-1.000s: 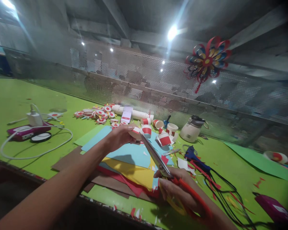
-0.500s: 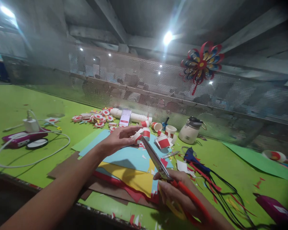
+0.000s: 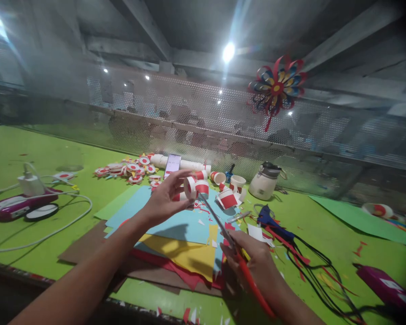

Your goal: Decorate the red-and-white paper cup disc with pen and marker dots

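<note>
Two hands are engaged over the stacked paper sheets (image 3: 186, 225) near the front edge of the desk (image 3: 27, 144). The left hand (image 3: 165, 201) is raised above the blue sheet, its fingers (image 3: 181, 178) closed round a red-and-white cup (image 3: 191, 187), which is held clear of the desk so that its rim is presented to the blades. The right hand (image 3: 257, 266) is closed through the red handles of the scissors (image 3: 223, 230); the blades are angled up and away, their tip just beside the cup. Whether the blades are parted cannot be told, since they appear nearly edge-on. The handles are largely hidden by the right hand. Finished discs (image 3: 128, 168) and spare cups (image 3: 228, 198) are kept towards the back edge, within reach.
</note>
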The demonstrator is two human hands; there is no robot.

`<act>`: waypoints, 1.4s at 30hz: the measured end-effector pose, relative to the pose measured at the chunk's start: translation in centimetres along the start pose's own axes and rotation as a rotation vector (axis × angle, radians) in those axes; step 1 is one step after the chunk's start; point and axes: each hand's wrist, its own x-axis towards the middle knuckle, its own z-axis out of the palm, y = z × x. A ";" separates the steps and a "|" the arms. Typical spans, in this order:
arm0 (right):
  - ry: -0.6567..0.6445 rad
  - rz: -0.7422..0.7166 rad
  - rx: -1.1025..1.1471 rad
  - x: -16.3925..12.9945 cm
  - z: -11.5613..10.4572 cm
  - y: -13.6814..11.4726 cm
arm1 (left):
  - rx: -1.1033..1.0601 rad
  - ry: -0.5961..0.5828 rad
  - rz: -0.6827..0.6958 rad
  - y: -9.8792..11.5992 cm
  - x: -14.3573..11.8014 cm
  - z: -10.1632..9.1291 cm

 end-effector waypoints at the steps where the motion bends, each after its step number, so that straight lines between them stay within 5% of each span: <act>1: 0.010 -0.017 -0.022 -0.1 0.1 0.0 | 0.058 0.016 0.029 -0.1 0.0 0.0; 7: 0.024 -0.036 -0.195 -0.2 0.2 0.6 | 0.419 0.023 0.212 -0.1 0.0 0.1; 17: -0.042 0.004 -0.319 -0.1 -0.9 -0.1 | 0.714 0.025 0.363 0.6 -0.2 0.2; 27: -0.163 0.085 -0.375 -0.1 -2.0 -0.4 | 0.843 -0.004 0.413 0.4 -0.5 0.5; 42: -0.048 -0.070 -0.377 -0.2 -1.7 0.0 | 0.892 0.024 0.469 0.5 -0.7 1.1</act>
